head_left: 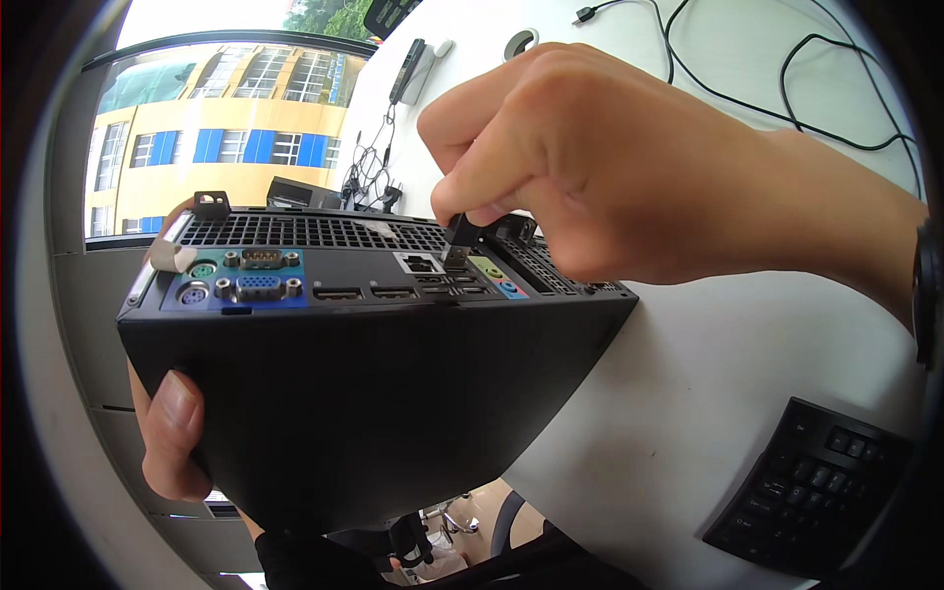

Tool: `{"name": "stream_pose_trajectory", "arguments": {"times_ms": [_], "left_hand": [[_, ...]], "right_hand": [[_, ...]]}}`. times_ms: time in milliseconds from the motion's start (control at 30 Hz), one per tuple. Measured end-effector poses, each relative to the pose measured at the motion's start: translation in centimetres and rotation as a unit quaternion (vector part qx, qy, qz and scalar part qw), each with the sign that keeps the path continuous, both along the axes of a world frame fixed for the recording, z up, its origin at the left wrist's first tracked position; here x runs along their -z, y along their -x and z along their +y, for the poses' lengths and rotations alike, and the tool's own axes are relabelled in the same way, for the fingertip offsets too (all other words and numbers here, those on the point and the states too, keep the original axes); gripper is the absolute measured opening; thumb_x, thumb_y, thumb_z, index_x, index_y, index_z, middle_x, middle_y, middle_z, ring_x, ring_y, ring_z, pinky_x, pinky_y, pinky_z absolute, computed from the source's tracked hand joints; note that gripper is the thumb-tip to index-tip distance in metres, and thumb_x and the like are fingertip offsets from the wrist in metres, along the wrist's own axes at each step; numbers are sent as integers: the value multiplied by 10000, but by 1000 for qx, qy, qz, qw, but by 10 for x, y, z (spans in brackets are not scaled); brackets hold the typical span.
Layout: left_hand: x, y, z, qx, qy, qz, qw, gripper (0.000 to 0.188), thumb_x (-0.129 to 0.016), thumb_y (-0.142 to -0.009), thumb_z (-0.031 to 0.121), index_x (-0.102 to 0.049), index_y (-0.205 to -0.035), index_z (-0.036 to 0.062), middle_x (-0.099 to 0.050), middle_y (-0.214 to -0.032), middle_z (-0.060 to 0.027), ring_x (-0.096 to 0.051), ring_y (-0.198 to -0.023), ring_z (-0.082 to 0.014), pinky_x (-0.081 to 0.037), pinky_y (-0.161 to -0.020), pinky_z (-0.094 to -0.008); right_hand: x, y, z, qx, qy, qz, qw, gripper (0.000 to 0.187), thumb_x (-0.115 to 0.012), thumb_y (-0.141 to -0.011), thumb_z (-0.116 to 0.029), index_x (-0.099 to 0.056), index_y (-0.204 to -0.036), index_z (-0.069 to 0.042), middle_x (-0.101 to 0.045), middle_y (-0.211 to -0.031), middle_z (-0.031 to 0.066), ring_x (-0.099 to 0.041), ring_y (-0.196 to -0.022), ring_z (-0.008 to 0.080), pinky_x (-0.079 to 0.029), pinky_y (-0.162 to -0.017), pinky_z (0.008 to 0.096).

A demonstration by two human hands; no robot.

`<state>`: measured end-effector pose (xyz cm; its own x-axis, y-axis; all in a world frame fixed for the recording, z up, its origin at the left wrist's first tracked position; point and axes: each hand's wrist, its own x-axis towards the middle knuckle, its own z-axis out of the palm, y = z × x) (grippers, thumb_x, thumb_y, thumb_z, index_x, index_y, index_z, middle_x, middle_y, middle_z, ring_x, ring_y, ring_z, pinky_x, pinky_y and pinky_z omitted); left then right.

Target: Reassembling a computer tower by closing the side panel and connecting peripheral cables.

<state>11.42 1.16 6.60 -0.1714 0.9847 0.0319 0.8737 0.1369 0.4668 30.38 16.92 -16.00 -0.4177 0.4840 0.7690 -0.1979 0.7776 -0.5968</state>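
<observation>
Across the centre of the frame, a black computer case (364,393) is held with its port panel (339,275) facing up, the left hand (175,438) gripping its left edge, thumb against the near side. Right of the panel's middle, the right hand (551,167) pinches a small black plug (462,232), metal tip at the ports; I cannot tell whether it is seated. Farther out, a white worktop (629,413) carries a black keyboard (816,492) at lower right and thin black cables (730,98) at upper right.
</observation>
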Motion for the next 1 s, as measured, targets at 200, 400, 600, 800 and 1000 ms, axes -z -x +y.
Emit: {"name": "stream_pose_trajectory", "arguments": {"times_ms": [200, 400, 600, 800, 1000], "left_hand": [[-11, -12, 0, -59, 73, 39, 995, 1048, -567, -948, 805, -413, -1576, -19, -646, -1413, -251, -744, -1185, -336, -647, -985, -499], [-8, -7, -1, -59, 51, -4, 997, 1024, -606, -932, 731, -393, -1592, -22, -639, -1413, -251, -737, -1189, -336, -638, -1003, -487], [-4, -6, 2, -58, 39, -30, 997, 1008, -645, -917, 657, -374, -1608, -25, -632, -1413, -252, -730, -1193, -336, -628, -1021, -475], [3, -9, 1, -61, 1, -58, 996, 1001, -683, -902, 583, -355, -1624, -28, -625, -1413, -252, -723, -1196, -336, -619, -1039, -462], [4, -8, -1, -75, -30, -84, 993, 1004, -722, -887, 509, -335, -1639, -31, -618, -1413, -252, -715, -1200, -336, -609, -1057, -450]], "right_hand": [[-7, -13, 11, -40, 45, 9, 998, 224, -569, -786, 173, -743, -898, 88, -593, -784, 140, -605, -737, 273, -467, -680, 397], [-76, -48, 9, -178, 290, -256, 905, 203, -621, -981, 15, -777, -1090, 85, -692, -685, 107, -513, -552, 111, -437, -552, 338], [-76, -52, 4, -133, 254, -209, 935, 193, -629, -988, -10, -738, -863, 91, -644, -623, 136, -475, -512, 139, -421, -527, 353], [-28, -41, 0, -84, -40, -79, 993, 351, -623, -954, 3, -582, -612, 74, -486, -522, 212, -414, -482, 256, -463, -581, 410], [-32, -38, 21, -214, 13, -93, 972, 214, -633, -908, 11, -664, -709, 83, -627, -664, 267, -608, -602, 349, -524, -677, 457]]}}
